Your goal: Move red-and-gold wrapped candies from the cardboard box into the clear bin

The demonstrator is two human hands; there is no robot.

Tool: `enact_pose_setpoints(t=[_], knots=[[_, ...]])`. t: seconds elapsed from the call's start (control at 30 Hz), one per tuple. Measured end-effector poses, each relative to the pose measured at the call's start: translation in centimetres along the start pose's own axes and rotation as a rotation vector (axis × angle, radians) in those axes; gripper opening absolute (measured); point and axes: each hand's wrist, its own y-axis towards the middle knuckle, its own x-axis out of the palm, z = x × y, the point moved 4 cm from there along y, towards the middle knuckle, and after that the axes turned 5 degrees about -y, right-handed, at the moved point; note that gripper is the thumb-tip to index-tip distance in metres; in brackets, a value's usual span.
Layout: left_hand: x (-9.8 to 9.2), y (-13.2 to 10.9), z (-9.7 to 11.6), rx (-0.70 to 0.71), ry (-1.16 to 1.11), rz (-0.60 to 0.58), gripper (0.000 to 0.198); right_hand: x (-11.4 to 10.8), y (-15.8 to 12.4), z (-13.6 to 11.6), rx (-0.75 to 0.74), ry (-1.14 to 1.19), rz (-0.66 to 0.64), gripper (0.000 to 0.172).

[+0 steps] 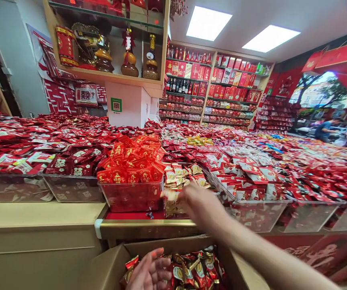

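Note:
My right hand (pixel 196 203) reaches over the front of a clear bin of gold-and-white wrapped candies (pixel 176 177). Its fingers are closed, and a small pale gold wrapped candy (pixel 170 195), blurred, sticks out from them to the left. Lower down, my left hand (pixel 151 270) is held palm up with fingers apart and nothing in it. It is over the left part of an open cardboard box (pixel 164 244). Inside the box lie many red-and-gold wrapped candies (pixel 188 272).
A clear bin heaped with bright red packets (pixel 131 165) stands left of the gold candies. More filled bins (pixel 252 205) line the counter on the right. A gold-edged ledge (pixel 149 228) runs above the box. A shelf cabinet (pixel 107 72) overhangs the back left. Outside, a person (pixel 324 129) bends forward.

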Motion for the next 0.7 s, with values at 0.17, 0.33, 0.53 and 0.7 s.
enact_pose_setpoints(t=[0.17, 0.33, 0.53, 0.7], knots=[[2.0, -1.7, 0.5, 0.059, -0.208, 0.027, 0.021, 7.4, -8.1, -6.1, -0.251, 0.012, -0.210, 0.007], [1.8, -2.0, 0.3, 0.233, -0.097, 0.189, 0.011, 9.3, -9.6, -6.3, -0.232, 0.251, -0.268, 0.010], [1.5, -1.9, 0.6, 0.247, -0.125, 0.194, 0.020, 11.8, -9.8, -5.1, 0.489, 0.988, -0.458, 0.014], [1.4, -1.6, 0.7, 0.265, -0.121, 0.219, 0.015, 12.7, -9.5, -5.3, 0.560, 1.030, -0.499, 0.020]])
